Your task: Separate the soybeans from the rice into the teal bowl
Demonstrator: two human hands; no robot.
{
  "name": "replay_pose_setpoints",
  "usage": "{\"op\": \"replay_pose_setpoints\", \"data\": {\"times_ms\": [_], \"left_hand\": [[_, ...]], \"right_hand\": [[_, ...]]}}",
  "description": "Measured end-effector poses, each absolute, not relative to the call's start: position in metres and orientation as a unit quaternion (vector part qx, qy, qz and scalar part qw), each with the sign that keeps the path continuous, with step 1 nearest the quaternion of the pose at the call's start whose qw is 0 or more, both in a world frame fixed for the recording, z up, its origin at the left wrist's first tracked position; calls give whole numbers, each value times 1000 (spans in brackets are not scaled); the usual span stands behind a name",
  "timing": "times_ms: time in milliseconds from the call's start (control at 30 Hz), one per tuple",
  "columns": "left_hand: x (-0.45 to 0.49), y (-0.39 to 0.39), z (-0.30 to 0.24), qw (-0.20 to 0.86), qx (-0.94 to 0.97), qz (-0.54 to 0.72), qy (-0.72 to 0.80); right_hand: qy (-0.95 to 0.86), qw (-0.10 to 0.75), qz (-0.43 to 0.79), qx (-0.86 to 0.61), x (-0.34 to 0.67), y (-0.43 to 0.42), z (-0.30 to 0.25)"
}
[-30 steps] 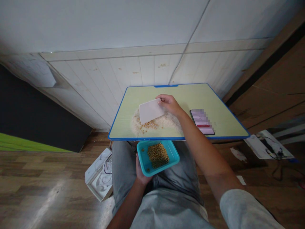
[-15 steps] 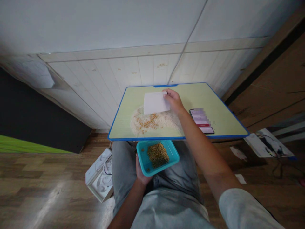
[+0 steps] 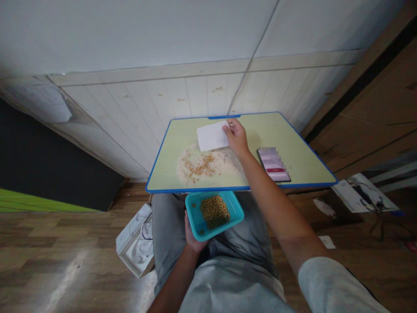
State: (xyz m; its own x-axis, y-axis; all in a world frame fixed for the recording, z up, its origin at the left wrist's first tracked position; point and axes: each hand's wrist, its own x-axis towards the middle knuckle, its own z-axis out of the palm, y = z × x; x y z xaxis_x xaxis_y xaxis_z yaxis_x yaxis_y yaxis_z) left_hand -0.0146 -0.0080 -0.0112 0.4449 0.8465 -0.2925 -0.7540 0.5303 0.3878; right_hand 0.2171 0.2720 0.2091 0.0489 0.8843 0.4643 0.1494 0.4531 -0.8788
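Observation:
My right hand [image 3: 236, 138] is closed on the right edge of a white card [image 3: 213, 135], held over the far side of a pile of white rice mixed with yellow beans [image 3: 205, 164] on the green, blue-rimmed table [image 3: 293, 143]. My left hand [image 3: 193, 237] grips a teal tray [image 3: 234, 208] from below, just under the table's near edge and above my lap. The tray holds a heap of yellow-green beans [image 3: 214, 211].
A phone [image 3: 273, 164] with a lit screen lies on the table right of my right forearm. An open white box [image 3: 137, 239] sits on the wooden floor to my left. Papers and cables [image 3: 361, 193] lie on the floor at right. A white panelled wall stands behind the table.
My right hand has drawn the white card away from me, from on top of the pile to its far edge, uncovering the beans in the rice. The tray has barely moved.

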Motion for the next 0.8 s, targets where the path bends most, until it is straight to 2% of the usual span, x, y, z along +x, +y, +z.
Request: {"op": "replay_pose_setpoints", "data": {"times_ms": [167, 467, 800], "left_hand": [[-16, -8, -12, 849, 108, 467, 222], [-19, -9, -23, 843, 98, 473, 235], [-8, -9, 1, 819, 87, 488, 288]], "right_hand": [[-654, 563, 288, -415, 213, 261, 211], [-651, 539, 380, -375, 208, 259, 216], [-645, 536, 406, -364, 210, 257, 218]]}}
